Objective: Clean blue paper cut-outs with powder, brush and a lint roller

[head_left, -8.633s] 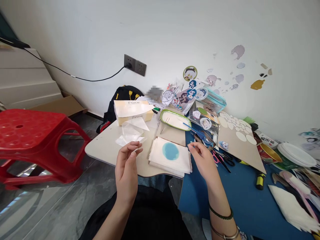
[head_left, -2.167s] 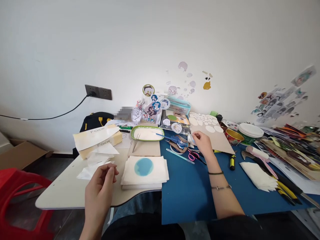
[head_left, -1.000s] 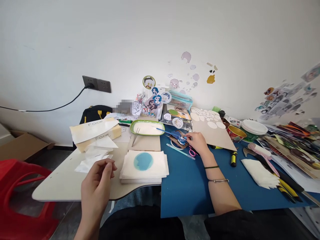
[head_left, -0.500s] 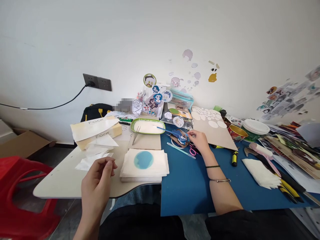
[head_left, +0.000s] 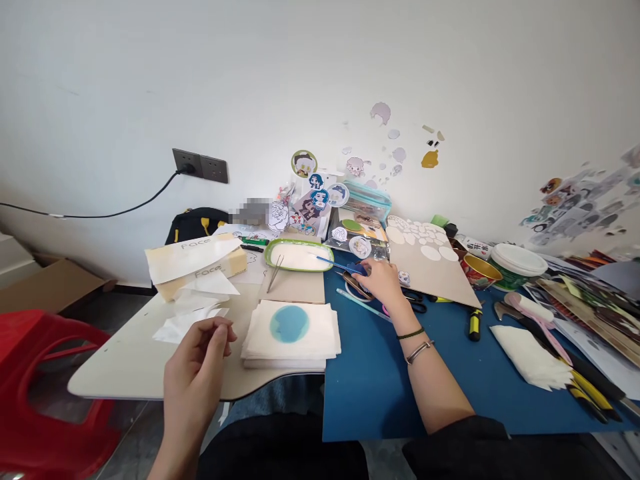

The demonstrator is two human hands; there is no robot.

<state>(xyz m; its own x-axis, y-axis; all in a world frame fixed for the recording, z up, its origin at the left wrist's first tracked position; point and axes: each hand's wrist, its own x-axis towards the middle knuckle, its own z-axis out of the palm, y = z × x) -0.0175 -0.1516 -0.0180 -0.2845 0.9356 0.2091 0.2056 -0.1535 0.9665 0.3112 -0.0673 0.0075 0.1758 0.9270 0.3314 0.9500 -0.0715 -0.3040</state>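
Note:
My left hand hovers over the pale table left of a stack of white cloths, its fingers curled together and nothing visible in them. A round blue piece lies on top of the stack. My right hand reaches over the blue mat, fingers closed around something blue that they mostly hide. Beside its fingertips is the end of a blue stick, whose other end rests in a green-rimmed dish of white material. Tweezers lean on the dish's front left edge.
Paper scraps and a "Face" box are at the left. A pale blue pen lies on the blue mat. Cardboard with white cutouts, a yellow-black cutter, a white-lidded tub, a folded cloth and tools are at the right.
My right hand has moved left toward the dish, and its wrist has turned. The blue items near its fingers are now more covered. My left hand has hardly moved; the view has shifted slightly.

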